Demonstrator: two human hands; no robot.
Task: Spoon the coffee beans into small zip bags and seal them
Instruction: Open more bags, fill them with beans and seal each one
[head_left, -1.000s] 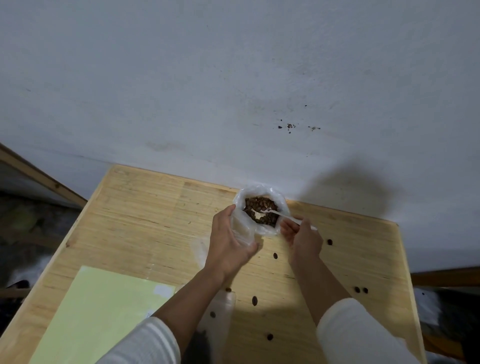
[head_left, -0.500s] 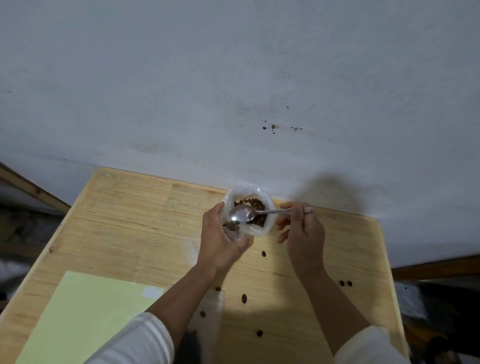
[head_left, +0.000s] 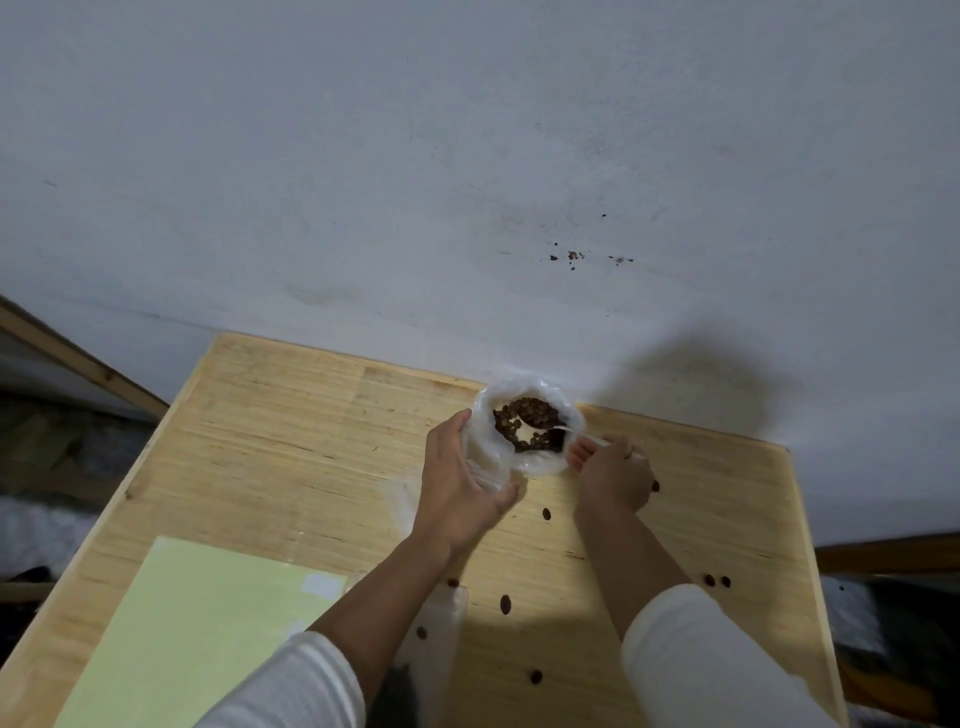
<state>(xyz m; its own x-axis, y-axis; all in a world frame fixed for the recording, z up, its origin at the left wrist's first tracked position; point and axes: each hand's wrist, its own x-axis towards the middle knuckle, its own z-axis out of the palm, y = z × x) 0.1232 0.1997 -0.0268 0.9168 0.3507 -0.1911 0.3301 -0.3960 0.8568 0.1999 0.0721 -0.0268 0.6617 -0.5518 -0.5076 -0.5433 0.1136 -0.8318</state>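
1. Beans: brown roasted coffee beans (head_left: 530, 423) sit in an open, crumpled clear plastic bag (head_left: 524, 462) at the far edge of the light wooden surface (head_left: 291, 426), close to the wall.
2. Left hand (head_left: 462, 486): curled against the near-left side of that bag, thumb up by the rim; it seems to pinch a small clear zip bag (head_left: 485, 475) there, but the film is too faint to be sure.
3. Right hand (head_left: 613, 475): closed around the handle of a pale spoon (head_left: 563, 430), bowl dipped into the beans.
4. Step, my read: loading a scoop for transfer.
5. Strays: loose dark beans (head_left: 505, 604) dot the surface near both forearms. More flat clear bags (head_left: 441, 613) lie between the arms, beside a pale green sheet (head_left: 197, 623).
6. Risks: overfilled spoon sheds beans on lift; floppy zip-bag mouth may collapse so the pour misses; big bag is soft and near the edge, a nudge could tip it.
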